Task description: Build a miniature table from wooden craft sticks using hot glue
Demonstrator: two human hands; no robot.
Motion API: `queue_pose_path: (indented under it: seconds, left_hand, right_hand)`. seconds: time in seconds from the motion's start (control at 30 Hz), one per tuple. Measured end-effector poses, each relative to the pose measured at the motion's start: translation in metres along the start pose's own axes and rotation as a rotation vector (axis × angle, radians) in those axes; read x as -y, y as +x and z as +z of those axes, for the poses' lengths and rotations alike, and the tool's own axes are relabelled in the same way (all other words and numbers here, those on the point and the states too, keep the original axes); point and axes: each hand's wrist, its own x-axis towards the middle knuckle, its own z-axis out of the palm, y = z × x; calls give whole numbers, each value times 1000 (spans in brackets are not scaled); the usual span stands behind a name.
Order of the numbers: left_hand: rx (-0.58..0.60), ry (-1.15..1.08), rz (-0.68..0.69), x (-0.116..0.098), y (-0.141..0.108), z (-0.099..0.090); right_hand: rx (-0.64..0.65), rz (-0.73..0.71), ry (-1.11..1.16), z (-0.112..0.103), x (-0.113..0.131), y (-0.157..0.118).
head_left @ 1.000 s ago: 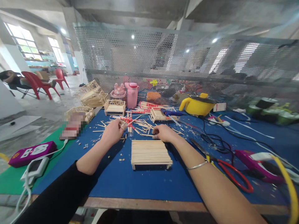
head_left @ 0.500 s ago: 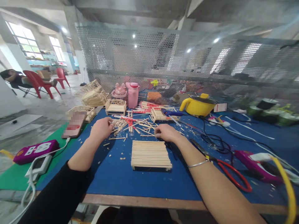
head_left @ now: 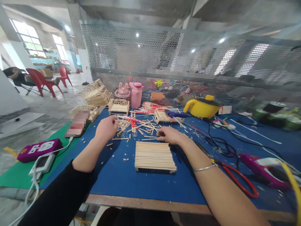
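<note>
- Head: left hand [head_left: 107,128] hovering by wooden sticks [head_left: 143,125], fingers curled, hold unclear
- right hand [head_left: 169,135] hovering opposite, fingers half-curled, hold unclear
- slatted stick platform [head_left: 154,156] standing on blue tabletop [head_left: 117,185]

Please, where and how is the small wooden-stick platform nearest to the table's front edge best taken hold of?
Probably take the platform by its two short ends, left hand from the left, right hand from the right. It stands upright on short legs, which leave a gap beneath, so each hand could likely hook under an end, thumb over the flat top.
</note>
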Motion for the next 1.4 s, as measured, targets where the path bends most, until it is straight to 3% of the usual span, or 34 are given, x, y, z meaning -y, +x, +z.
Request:
queue_pose_path:
  seconds: [0.1, 0.2, 0.3, 0.37, 0.43, 0.57, 0.77, 0.83, 0.93, 1.0, 1.1, 1.17, 1.23, 1.33, 1.4]
  left_hand:
    - [-16, -32, -12, -1, -1, -1]
    - [-119, -83, -78, 0, 1, -4]
    - [-210, -112, -111, 2, 3, -8]
    - [-210, -139, -61, 2, 3, -8]
    - [-128, -223, 42, -1, 1, -5]
    - [238, -457, 221, -17, -10, 6]
    - [637, -577, 244, -40, -29, 21]
    - [681, -571, 252, -43, -32, 23]
    - [704, -549, 286, -43, -35, 22]
    - [628, -494, 315, -45, -35, 16]
    - [436, -399, 453, -53, -38, 5]
    - [415, -365, 598, -63, -40, 1]
    - [464, -309, 704, -73, -42, 1]
    - [528, -220, 764, -86, -43, 8]
    - [517, -216, 747, -91, -41, 11]
  right_hand:
    - [15, -24, 26, -2, -2, -1]
    - [6, -66, 60, -3, -6, -2]
    - [-134, -127, 145, -4, -9, -6]
    - [-233, -128, 201, -6, -6, -9]
    - [-318, -109, 224, -9, 1, -13]
    - [-485, -155, 189, -11, 14, -14]
    - [-307, -171, 46, -4, 14, -15]
    - [-349, -162, 53, -5, 16, -18]
    - [-544, -136, 151, -12, 22, -24]
    - [-682, -123, 269, -17, 25, -27]
    - [-783, -86, 365, -22, 27, -30]
    - [-762, -54, 330, -23, 27, -30]
    - [-639, -6, 238, -22, 25, -29]
    - [-383, 85, 85, -18, 23, -26]
    - [-298, 106, 35, -16, 22, -26]
